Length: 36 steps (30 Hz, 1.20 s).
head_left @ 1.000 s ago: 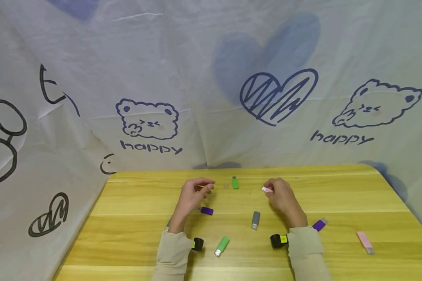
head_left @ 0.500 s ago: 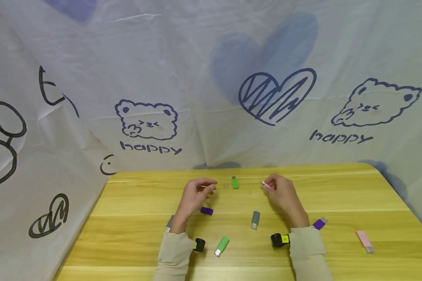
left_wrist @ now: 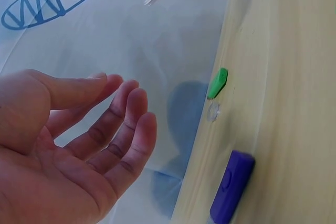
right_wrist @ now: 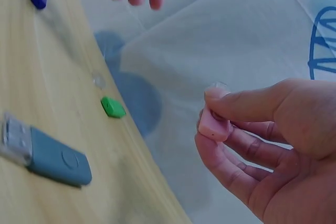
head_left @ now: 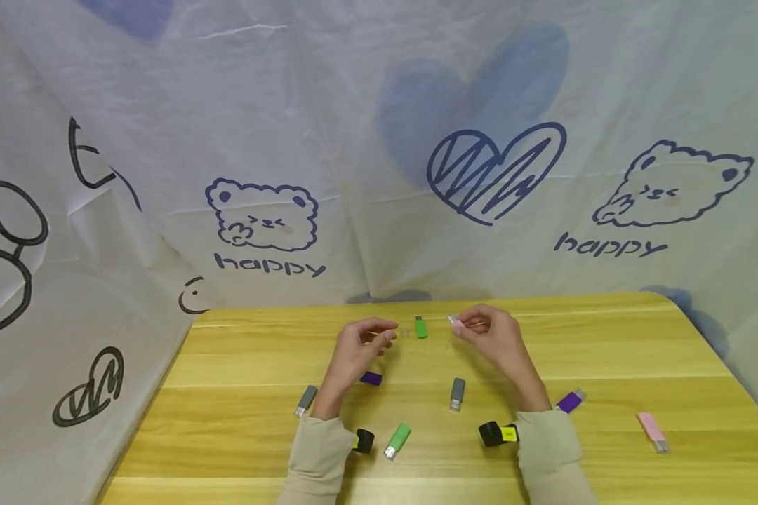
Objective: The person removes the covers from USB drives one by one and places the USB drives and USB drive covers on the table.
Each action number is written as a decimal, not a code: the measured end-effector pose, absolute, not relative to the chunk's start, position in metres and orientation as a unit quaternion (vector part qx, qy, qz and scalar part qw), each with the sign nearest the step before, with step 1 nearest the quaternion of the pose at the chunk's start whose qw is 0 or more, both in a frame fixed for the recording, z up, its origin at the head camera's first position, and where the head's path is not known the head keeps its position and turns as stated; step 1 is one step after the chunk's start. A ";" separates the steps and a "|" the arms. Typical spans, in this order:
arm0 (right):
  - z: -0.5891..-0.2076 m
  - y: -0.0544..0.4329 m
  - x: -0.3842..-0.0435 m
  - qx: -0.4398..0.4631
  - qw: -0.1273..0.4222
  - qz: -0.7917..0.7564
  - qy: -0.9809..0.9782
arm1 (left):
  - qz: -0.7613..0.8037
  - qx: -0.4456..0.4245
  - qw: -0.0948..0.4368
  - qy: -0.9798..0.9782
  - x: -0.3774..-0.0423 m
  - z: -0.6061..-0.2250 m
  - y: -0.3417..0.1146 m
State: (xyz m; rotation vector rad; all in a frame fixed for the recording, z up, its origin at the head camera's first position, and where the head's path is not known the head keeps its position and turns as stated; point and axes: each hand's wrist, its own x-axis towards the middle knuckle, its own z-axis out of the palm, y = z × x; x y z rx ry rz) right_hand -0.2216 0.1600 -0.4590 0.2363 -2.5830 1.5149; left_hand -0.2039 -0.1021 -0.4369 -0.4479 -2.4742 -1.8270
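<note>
Above the far part of the table, my right hand [head_left: 495, 337] pinches a pink USB stick [right_wrist: 214, 128] between thumb and fingers. Its clear, shiny end [head_left: 453, 319] points left in the head view; the thumb covers part of the stick. My left hand [head_left: 356, 351] hovers opposite with loosely bent fingers and nothing in them, its palm visible in the left wrist view. Between the hands lies a green USB stick [head_left: 421, 327] with its metal plug bare. Beside it is a small clear cap [left_wrist: 213, 112].
Nearer on the wooden table [head_left: 227, 449] lie a dark purple stick [head_left: 371, 379], grey sticks [head_left: 457, 394] and another green stick [head_left: 398, 440]. To the right are a purple stick [head_left: 570, 401] and another pink stick [head_left: 653, 431]. A printed cloth [head_left: 366, 140] hangs behind the table.
My right hand has moved left and slightly farther away with the pink USB stick, whose clear end now shows more. The left hand has shifted slightly right, uncovering a grey stick by its wrist.
</note>
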 end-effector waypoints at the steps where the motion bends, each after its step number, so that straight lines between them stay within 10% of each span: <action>1: -0.458 0.158 -0.221 0.081 0.066 0.509 -0.854 | -0.591 -0.144 0.020 -0.794 -0.207 -0.442 -0.101; 36: -0.447 0.108 -0.207 0.119 -0.021 0.609 -0.784 | -0.670 -0.141 0.048 -0.727 -0.216 -0.460 -0.079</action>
